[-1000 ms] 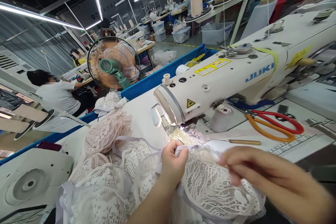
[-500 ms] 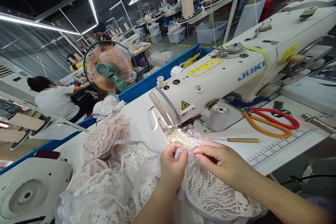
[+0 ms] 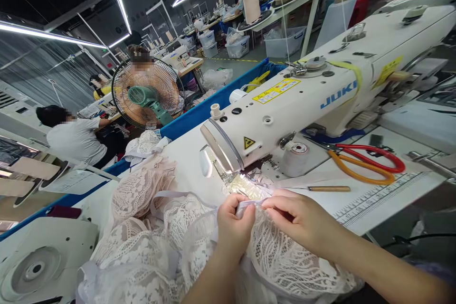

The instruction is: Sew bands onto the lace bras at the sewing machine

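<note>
My left hand (image 3: 235, 223) pinches the pale elastic edge of a lace bra (image 3: 292, 256) between thumb and forefinger. Close beside it, my right hand (image 3: 299, 218) is closed on the same edge, its fingertips pressed together. Below both hands hangs the white lace cup, partly hidden by my right forearm. Just beyond my fingers is the needle area of a white sewing machine (image 3: 285, 114), where shiny lit material covers part of the bed. More lace bras (image 3: 142, 242) lie heaped to the left, with lilac straps among them.
Scissors with red and orange handles (image 3: 370, 156) and a wooden-handled awl (image 3: 327, 189) lie right of the needle area. A thread spool (image 3: 296, 156) stands under the machine arm. Beyond the table are a blue cloth trough (image 3: 213, 104), a fan (image 3: 147, 92) and a seated person (image 3: 76, 137).
The whole view has shifted very slightly. Both hands keep the same pinch on the bra's edge, and the heap of bras has not moved.
</note>
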The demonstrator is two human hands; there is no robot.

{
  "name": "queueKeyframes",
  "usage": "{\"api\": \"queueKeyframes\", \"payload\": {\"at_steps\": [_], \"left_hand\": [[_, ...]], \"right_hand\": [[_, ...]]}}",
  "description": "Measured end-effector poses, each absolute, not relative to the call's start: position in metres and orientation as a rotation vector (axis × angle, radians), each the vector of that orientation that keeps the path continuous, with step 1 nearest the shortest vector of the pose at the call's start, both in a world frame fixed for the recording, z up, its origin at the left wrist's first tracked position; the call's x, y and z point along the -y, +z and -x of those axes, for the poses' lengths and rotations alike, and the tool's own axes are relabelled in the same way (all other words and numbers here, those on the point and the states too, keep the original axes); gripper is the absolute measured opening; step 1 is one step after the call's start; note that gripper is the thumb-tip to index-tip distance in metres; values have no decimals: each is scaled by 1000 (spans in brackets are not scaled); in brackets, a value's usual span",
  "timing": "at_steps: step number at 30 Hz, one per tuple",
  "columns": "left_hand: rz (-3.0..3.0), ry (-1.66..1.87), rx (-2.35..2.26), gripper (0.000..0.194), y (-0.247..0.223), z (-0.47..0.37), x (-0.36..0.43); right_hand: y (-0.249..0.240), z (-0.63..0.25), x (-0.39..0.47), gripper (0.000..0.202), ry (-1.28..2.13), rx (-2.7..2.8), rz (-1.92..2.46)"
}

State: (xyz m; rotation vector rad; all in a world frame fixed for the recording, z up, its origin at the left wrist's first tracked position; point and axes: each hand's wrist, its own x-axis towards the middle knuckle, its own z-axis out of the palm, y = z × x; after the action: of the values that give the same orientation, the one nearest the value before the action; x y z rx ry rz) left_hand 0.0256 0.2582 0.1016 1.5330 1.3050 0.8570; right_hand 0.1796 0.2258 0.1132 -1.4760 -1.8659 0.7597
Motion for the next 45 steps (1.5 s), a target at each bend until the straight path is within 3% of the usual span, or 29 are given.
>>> {"api": "queueKeyframes", "payload": {"at_steps": [12,23,45], "left_hand": [[-1661,907,-1306,9,100,-26,-257],[-1078,816,-1116,17,98,-24,-261],[-1154,836,-1168,19,100,-24,-260]], "right_hand": [[115,-180,-228,27,736,1936,1516],[124,-182,-233,25,737,1946,1508],[124,-179,-235,26,748,1979,1516]]}}
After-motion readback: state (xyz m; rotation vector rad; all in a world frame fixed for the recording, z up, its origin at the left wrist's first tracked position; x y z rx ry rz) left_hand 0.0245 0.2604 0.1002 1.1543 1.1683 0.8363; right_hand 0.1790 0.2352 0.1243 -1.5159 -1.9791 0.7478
